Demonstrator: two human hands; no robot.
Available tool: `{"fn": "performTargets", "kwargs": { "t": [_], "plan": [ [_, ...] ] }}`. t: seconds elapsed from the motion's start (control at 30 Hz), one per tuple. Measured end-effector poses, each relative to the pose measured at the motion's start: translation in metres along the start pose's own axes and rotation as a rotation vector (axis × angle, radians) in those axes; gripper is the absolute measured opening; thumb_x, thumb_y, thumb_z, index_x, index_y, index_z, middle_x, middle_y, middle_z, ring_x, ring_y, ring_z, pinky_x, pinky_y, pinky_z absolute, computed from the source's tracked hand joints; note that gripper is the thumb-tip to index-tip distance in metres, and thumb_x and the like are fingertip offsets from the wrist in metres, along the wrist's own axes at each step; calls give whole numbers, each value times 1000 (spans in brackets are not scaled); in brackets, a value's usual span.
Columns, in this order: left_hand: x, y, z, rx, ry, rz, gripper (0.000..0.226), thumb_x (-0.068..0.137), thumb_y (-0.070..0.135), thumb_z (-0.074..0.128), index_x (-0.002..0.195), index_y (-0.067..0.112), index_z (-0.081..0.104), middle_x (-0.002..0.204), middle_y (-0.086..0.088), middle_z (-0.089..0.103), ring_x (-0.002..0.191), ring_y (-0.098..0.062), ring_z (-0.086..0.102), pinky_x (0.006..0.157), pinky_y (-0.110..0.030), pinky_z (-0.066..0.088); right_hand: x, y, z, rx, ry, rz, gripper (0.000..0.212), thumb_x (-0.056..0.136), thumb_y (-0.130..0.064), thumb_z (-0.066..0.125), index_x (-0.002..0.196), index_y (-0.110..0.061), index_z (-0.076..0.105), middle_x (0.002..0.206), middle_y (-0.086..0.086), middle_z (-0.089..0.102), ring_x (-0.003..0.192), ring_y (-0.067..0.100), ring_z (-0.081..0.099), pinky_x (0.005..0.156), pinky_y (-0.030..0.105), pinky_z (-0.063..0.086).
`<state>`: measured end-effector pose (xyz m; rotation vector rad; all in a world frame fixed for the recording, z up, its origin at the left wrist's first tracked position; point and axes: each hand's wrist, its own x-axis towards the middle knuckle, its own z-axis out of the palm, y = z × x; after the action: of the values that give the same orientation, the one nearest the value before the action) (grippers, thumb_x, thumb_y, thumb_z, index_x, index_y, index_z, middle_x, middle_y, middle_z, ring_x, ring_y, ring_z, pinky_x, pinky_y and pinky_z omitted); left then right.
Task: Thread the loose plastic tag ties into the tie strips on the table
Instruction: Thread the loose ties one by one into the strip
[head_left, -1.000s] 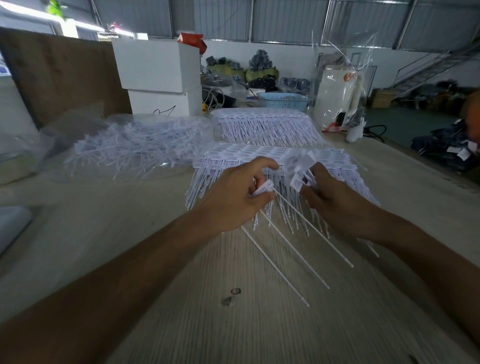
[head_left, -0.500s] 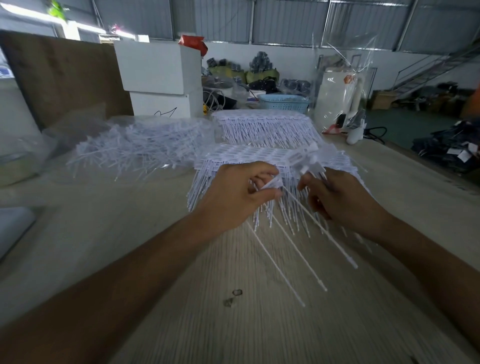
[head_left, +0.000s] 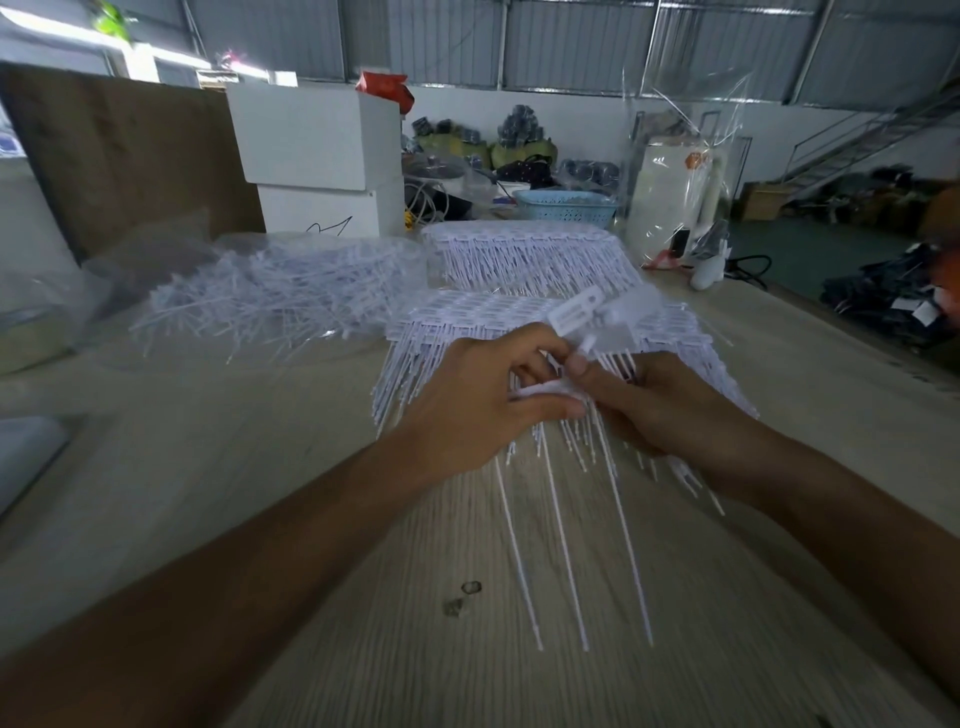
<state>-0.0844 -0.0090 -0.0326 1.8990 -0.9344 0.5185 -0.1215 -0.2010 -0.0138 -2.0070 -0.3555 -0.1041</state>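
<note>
Both hands meet over the near tie strip (head_left: 519, 317) on the table (head_left: 260, 493). Left hand (head_left: 467, 410) pinches a few loose ties (head_left: 563, 545), right hand (head_left: 654, 405) pinches a tag head (head_left: 576, 312). I'd feed one tail at a time, held close to the slot. The slot itself is hidden behind the fingers and blurry

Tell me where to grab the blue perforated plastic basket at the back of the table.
Take the blue perforated plastic basket by its rolled top rim, reaching down from above: it sits upright and open-topped, and clutter crowds its sides, so the rim is probably the easiest hold.
</note>
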Motion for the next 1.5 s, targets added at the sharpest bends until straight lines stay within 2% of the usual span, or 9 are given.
{"fn": "performTargets", "kwargs": {
  "t": [0.13, 0.3, 0.4, 0.6, 0.67, 0.97, 1.3, 1.43, 1.5],
  "plan": [
    [1, 0, 1, -11, -27, 20, 33, 74, 26, 87, 96, 15, 66, 85, 14, 73, 81, 3, 69, 70, -9, 48, 0, 0, 0, -17, -36, 26, 48, 98, -42, 57, 52, -27, 58, 45, -3, 37, 39, 7, 29, 41, 20, 22],
    [1, -3, -4, 130, -105, 21, 36, 87, 19, 75, 121, 18, 66, 110, 11, 70, 101, 2, 64, 88, -14, 49, 4, 0, -7, 103, 82, 105, 54, 100, -37, 56, 47, -28, 58, 46, -5, 36, 39, 9, 28, 45, 24, 21],
    [0, -5, -3, 233, -95, 19, 31, 86, 24, 75, 117, 22, 69, 103, 8, 72, 90, -6, 65, 80, -34, 54, 2, 0, -6, 130, 69, 117, 45, 98, -39, 58, 55, -27, 62, 54, 3, 40, 46, 17, 32, 48, 25, 23],
    [0, -4, -8, 318, 48, 68, 27, 88, 25, 69, 114, 18, 71, 103, 3, 73, 93, -17, 67, 79, -43, 54, 3, 0, -9, 169, 16, 215, 39, 90, -54, 62, 80, -17, 72, 51, -6, 35, 44, 10, 27, 42, 22, 21],
    [0, -4, -9, 323, 49, 71, 27, 87, 24, 71, 113, 17, 72, 102, 3, 73, 92, -18, 67, 78, -43, 54, 2, 1, -11, 173, -12, 194, 39, 89, -53, 62, 75, -17, 72, 51, -5, 33, 44, 11, 25, 40, 21, 22],
    [0, -9, -8, 305, -34, 60, 31, 94, 29, 59, 118, 15, 72, 109, 1, 74, 99, -17, 70, 83, -42, 56, 1, 4, -7, 45, 73, -54, 32, 90, -41, 61, 70, -19, 70, 47, -1, 39, 41, 10, 31, 41, 19, 28],
    [1, -8, -9, 255, -57, 46, 22, 98, 23, 60, 115, 16, 73, 103, 3, 75, 92, -14, 70, 79, -41, 56, 2, 3, -6, -44, 94, -133, 31, 98, -28, 58, 71, -17, 66, 46, -5, 39, 40, 5, 32, 43, 15, 28],
    [1, -8, -6, 119, -53, -46, 24, 94, 27, 59, 109, 17, 75, 79, 17, 70, 73, -3, 67, 73, -27, 56, 0, 2, -7, -18, 81, -115, 30, 97, -28, 58, 73, -13, 66, 46, -2, 38, 41, 9, 30, 42, 19, 27],
    [2, -9, -5, 23, -56, -99, 17, 95, 19, 61, 105, 15, 75, 78, 15, 72, 67, -3, 67, 70, -21, 54, 0, 1, -8, -12, 74, -113, 30, 96, -29, 58, 73, -12, 65, 47, -1, 37, 41, 9, 30, 43, 20, 27]
  ]
}}
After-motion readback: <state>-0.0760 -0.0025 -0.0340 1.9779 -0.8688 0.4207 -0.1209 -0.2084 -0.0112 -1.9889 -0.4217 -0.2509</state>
